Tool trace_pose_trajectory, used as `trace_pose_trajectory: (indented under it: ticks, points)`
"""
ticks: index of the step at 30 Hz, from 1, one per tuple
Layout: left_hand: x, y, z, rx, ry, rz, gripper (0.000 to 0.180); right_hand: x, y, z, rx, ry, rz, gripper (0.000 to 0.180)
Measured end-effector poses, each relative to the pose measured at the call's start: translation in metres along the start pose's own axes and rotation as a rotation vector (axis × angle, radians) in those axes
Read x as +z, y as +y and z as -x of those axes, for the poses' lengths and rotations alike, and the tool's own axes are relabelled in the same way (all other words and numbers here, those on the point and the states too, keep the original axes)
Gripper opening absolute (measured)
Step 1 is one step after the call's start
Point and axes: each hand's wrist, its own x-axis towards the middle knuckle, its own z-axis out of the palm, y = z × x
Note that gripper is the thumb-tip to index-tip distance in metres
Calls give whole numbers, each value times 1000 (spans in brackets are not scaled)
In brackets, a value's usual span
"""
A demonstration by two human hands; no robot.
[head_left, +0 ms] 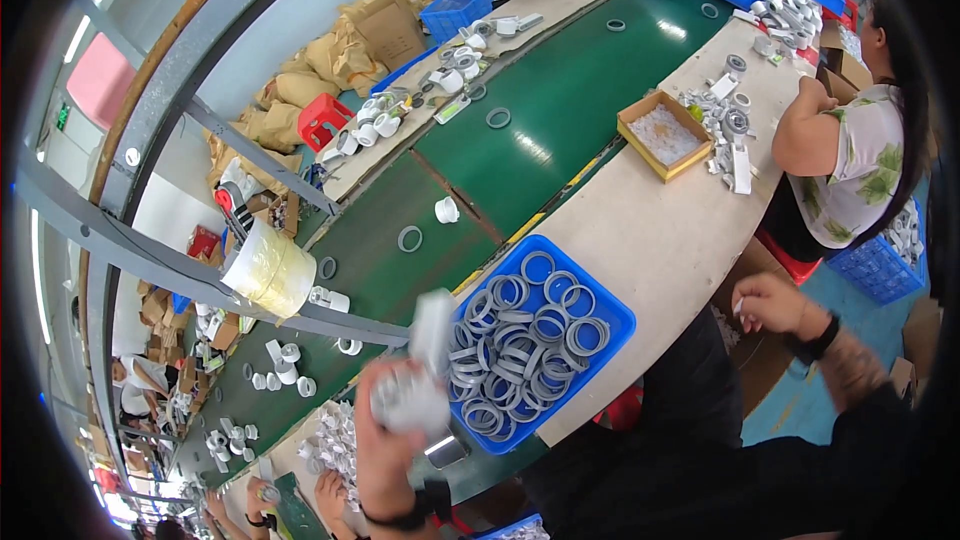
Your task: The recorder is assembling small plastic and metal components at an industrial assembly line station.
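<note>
The person's left hand (385, 430) is rising over the near edge of the green conveyor belt (560, 100), fingers curling around a pale white part (415, 380) that is smearing into a blur, so I cannot tell exactly what it is or how firmly it is being gripped. Just to its right, the blue tray (620, 312) is sitting on the beige worktop (660, 230), heaped with grey rings (520, 340) lying over one another. The right hand (775, 302) is hanging well off to the right, beyond the worktop's edge, fingers bunching closed and pinching something small and white that is too tiny to make out. Farther along the bench a cardboard box (662, 135) of small white pieces is sitting open, and a co-worker in a leaf-print shirt (865, 175) is working at the far right. Loose rings and white caps are riding on the belt, and a roll of clear tape (268, 270) is hanging on the frame to the left. The white part, I judge, is at risk of slipping from the moving hand and dropping onto the belt or into the tray, since the hold is looking loose; the small piece in the right hand is being held off the worktop, so a fumble there would likely send it to the floor.
</note>
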Motion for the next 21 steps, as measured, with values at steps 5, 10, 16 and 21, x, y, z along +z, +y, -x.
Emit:
trace_pose_trajectory:
  ticks: [5,10,16,21]
  points:
    - [-41,-97,-170,-96,455,-254,72,33,248,20,382,285,-424,22]
    - [-88,-164,-245,96,676,-860,70,62,292,86,452,161,-160,29]
    - [-154,-212,-249,-103,832,-961,78,42,309,77,449,145,175,30]
    - [-143,-198,-225,-222,812,-1028,105,14,276,35,497,274,135,25]
